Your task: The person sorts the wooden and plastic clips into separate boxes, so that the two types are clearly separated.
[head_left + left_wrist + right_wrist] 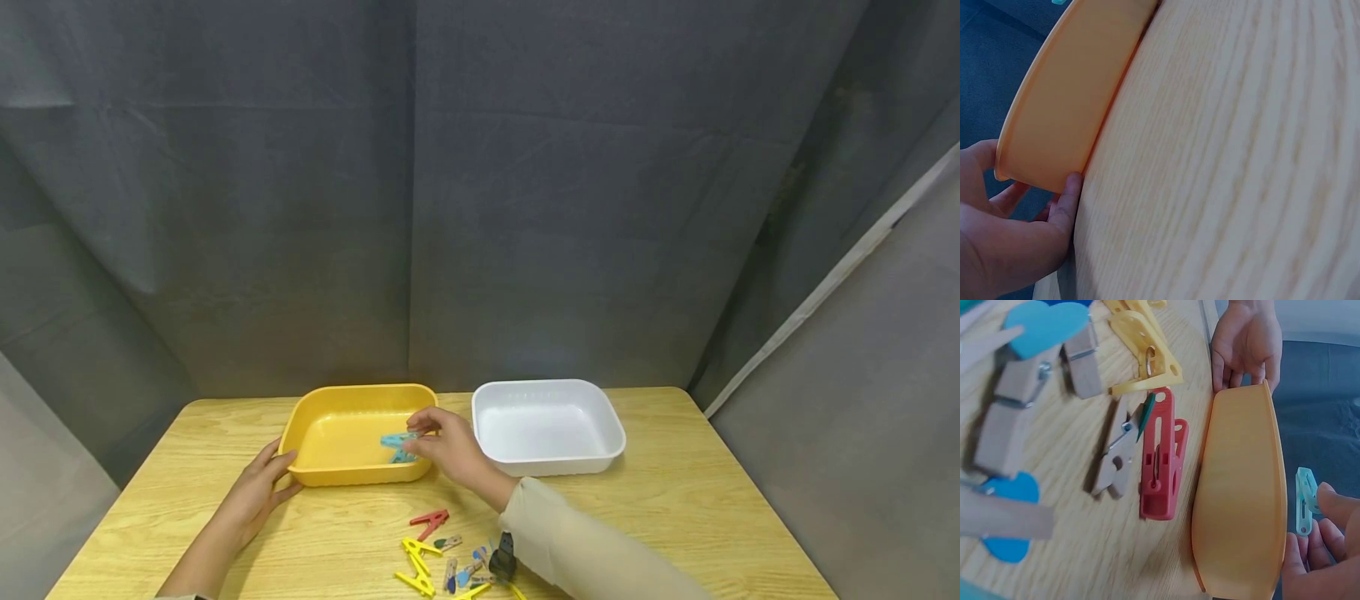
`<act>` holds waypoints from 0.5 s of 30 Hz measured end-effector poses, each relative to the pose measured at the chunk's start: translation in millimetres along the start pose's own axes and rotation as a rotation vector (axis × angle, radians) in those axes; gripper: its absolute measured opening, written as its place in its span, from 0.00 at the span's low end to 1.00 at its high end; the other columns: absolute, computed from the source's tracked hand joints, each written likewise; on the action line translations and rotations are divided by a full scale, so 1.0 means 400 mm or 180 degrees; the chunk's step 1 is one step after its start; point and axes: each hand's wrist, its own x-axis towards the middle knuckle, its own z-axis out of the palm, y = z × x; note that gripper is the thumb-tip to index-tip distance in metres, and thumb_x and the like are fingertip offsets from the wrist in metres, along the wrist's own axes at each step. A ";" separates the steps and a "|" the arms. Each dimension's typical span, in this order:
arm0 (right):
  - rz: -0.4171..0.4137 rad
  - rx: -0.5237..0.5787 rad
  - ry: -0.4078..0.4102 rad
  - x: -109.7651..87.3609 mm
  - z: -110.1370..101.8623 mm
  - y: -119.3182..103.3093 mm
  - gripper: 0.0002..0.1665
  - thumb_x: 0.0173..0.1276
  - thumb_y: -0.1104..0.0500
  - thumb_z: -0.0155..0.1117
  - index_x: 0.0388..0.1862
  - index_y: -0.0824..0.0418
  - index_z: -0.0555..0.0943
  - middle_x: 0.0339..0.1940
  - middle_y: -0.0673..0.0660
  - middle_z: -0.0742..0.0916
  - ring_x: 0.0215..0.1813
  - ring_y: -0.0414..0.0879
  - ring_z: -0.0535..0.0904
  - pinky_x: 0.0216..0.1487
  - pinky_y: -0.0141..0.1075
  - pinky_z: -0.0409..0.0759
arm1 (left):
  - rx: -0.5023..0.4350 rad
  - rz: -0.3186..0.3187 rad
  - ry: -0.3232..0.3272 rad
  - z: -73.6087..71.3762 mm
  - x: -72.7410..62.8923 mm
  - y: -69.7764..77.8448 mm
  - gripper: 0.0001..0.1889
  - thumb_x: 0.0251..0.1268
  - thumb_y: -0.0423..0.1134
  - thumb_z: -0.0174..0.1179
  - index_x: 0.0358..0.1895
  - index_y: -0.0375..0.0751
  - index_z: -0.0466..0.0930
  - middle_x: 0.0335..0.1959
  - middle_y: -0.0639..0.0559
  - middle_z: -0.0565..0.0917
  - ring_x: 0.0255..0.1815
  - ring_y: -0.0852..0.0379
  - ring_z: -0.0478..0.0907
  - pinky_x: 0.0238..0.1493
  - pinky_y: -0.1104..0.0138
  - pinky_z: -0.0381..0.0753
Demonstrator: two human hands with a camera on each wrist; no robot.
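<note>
My right hand pinches a light teal plastic clothespin between thumb and fingers, over the right part of the yellow tray. The right wrist view shows that clothespin just beyond the tray's rim. At the tray's left end, my left hand grips the corner, thumb at the rim and other fingers against the side wall. In the left wrist view a fingertip sits low on the tray wall, near the tabletop. A red clothespin lies in front of the tray.
A white tray stands right of the yellow one. Nearer the front lie yellow plastic clothespins and several wooden ones with coloured shapes, such as a blue heart. A dark curtain hangs behind the wooden table.
</note>
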 end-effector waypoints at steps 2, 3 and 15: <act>0.0021 -0.0031 0.0019 0.005 0.005 -0.001 0.15 0.65 0.61 0.77 0.48 0.64 0.85 0.46 0.57 0.89 0.50 0.51 0.85 0.51 0.33 0.86 | -0.0002 -0.0002 0.0000 0.000 -0.002 0.002 0.37 0.87 0.50 0.44 0.85 0.42 0.36 0.84 0.37 0.44 0.83 0.35 0.47 0.78 0.46 0.66; 0.0037 -0.0043 0.0020 0.008 0.008 -0.002 0.16 0.65 0.61 0.77 0.49 0.64 0.85 0.47 0.56 0.89 0.50 0.50 0.85 0.52 0.33 0.86 | -0.0003 -0.0001 0.0002 0.001 -0.003 0.002 0.37 0.86 0.50 0.44 0.85 0.43 0.36 0.84 0.38 0.44 0.83 0.36 0.47 0.78 0.46 0.66; 0.0117 0.0002 0.0092 0.034 0.037 -0.016 0.16 0.65 0.61 0.78 0.48 0.64 0.85 0.46 0.57 0.89 0.50 0.52 0.85 0.51 0.31 0.87 | 0.0009 -0.0021 0.0022 0.002 -0.005 0.004 0.38 0.86 0.51 0.45 0.85 0.43 0.37 0.84 0.38 0.44 0.83 0.35 0.47 0.78 0.47 0.68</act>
